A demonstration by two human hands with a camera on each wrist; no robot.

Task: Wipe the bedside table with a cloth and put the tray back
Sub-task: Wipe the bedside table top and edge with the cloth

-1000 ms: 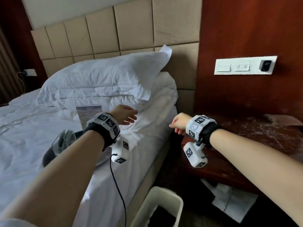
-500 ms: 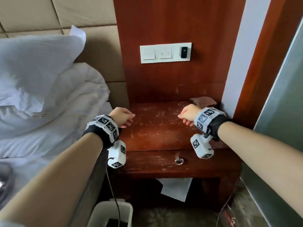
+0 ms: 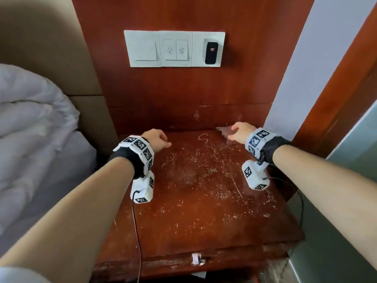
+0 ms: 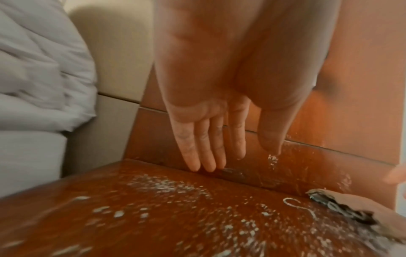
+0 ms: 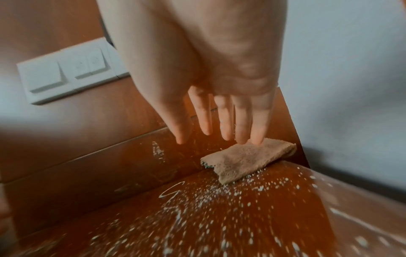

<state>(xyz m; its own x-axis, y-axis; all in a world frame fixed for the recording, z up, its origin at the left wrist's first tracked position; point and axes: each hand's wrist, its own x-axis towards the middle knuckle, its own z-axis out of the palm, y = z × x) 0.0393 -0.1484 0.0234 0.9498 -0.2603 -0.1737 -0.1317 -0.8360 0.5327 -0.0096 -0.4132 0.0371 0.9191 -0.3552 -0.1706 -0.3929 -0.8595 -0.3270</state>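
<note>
The red-brown bedside table (image 3: pixel 200 203) is strewn with white crumbs and streaks. A folded brown cloth (image 5: pixel 246 160) lies in the table's far right corner, also seen as the cloth (image 3: pixel 225 130) and the cloth (image 4: pixel 342 207). My right hand (image 3: pixel 237 132) hangs just over it with straight fingers (image 5: pixel 241 128), the tips reaching the cloth's far edge; whether they touch it is unclear. My left hand (image 3: pixel 158 139) hovers over the table's far left part, its fingers (image 4: pixel 206 144) straight and holding nothing. No tray is in view.
A white switch panel (image 3: pixel 174 49) with a black card holder (image 3: pixel 212 52) sits on the wood wall panel above the table. The bed with its white duvet (image 3: pixel 34 127) adjoins the table's left side. A drawer pull (image 3: pixel 196 259) shows on the front edge.
The view has swung from the bed to the bedside table and closed in. Both hands moved forward over the tabletop, and the right hand opened and reached the cloth.
</note>
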